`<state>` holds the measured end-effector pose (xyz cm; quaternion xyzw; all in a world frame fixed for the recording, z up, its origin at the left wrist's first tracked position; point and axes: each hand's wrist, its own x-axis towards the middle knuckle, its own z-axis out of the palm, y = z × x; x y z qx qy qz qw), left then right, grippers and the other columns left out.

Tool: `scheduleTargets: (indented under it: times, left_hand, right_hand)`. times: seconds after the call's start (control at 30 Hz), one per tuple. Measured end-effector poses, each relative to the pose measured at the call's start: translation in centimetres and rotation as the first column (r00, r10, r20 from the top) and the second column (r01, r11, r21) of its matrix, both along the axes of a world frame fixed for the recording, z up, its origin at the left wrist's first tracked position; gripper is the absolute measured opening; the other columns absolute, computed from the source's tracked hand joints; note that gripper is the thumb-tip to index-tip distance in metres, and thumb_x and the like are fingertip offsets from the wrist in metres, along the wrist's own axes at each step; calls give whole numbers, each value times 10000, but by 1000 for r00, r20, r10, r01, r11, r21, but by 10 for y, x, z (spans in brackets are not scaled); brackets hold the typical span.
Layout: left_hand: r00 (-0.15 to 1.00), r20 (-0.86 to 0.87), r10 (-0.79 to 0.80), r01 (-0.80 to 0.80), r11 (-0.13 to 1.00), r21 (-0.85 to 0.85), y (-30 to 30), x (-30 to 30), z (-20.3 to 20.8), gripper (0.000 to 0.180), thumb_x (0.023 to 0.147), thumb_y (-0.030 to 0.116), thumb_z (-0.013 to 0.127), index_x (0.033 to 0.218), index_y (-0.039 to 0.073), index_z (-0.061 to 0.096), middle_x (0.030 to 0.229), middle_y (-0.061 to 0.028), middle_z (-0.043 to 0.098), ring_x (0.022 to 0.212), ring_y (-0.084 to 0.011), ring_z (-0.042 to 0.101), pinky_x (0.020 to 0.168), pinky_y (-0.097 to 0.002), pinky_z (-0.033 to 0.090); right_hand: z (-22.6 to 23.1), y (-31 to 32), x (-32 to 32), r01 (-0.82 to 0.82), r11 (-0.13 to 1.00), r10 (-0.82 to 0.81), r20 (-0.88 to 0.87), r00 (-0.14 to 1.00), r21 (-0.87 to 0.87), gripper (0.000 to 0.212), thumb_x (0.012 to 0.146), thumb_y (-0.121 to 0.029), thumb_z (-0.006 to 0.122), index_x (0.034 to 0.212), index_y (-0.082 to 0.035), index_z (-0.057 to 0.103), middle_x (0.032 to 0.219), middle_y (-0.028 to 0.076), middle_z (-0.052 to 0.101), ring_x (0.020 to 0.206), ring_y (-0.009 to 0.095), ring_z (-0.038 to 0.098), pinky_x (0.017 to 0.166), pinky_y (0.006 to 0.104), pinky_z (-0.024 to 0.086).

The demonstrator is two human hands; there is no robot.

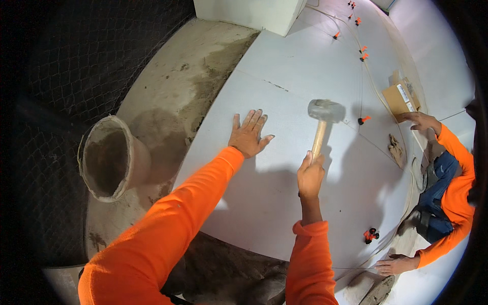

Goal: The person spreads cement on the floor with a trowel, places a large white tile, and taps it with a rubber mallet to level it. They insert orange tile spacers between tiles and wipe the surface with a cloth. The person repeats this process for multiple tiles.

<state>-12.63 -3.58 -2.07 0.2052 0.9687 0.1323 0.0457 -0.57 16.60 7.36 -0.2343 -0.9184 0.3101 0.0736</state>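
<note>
My left hand (248,134) lies flat on a large pale floor tile (223,178), its fingers spread. My right hand (310,176) is closed round the wooden handle of a rubber mallet (326,111). The mallet's grey head points away from me, over the tile and to the right of my left hand; whether it touches the surface I cannot tell. Orange tile levelling clips (364,120) stand along the joint to the right. A small cluster of orange and black clips (371,236) lies on the tile at lower right.
A mortar-crusted bucket (109,157) stands on the rough concrete at left, beside dark netting (66,76). At right, a co-worker in orange (457,183) reaches one hand to a cardboard box (400,99). A glove (395,149) and a cable (373,84) lie nearby. A white column (249,12) rises at the back.
</note>
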Motion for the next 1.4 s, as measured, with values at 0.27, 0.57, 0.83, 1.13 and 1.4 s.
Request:
scheduleTargets:
  times: [0.27,0.57,0.83,1.13,1.4]
  left_hand:
    - [997,-3,71,-71,997,-32,6,3,-1,811,1079,667,336,1699,146,289,1796,-88,188,1662,-297,131,1301,-669,51]
    - [954,69,-291,291,957,9,121,55,7,676,1125,581,282,1706,235,287,1802,-102,149,1668,-281,99,1315,-635,35]
    - [982,101,-161,180,959,-221,140,61,27,693,1122,611,284,1726,284,191,1816,-20,83,1673,-238,42,1325,-618,33]
    - [966,100,-239,244,969,-42,205,47,15,714,1130,571,280,1728,196,177,1817,-50,73,1675,-254,32,1320,-624,30]
    - [973,75,-218,227,964,-137,217,31,22,700,1133,578,253,1725,211,182,1811,-10,109,1671,-220,49,1325,-630,59]
  right_hand:
    - [-35,31,3,52,986,-61,52,997,156,361,1093,-331,563,1131,28,562,784,294,715,760,488,732,647,538,574]
    - [-27,38,83,249,941,-239,72,968,-230,371,1106,-350,572,1067,20,563,703,239,677,619,421,709,559,489,559]
    - [-19,62,99,331,935,-332,14,943,-125,353,1105,-311,586,980,6,497,666,253,659,602,426,711,523,478,554]
    - [11,76,106,247,951,-278,-167,946,-185,328,1113,-300,560,1101,21,496,689,167,633,592,320,691,534,440,526]
    - [-17,77,131,349,936,-351,109,930,39,325,1086,-295,625,1104,-10,471,732,238,675,651,448,720,545,512,569]
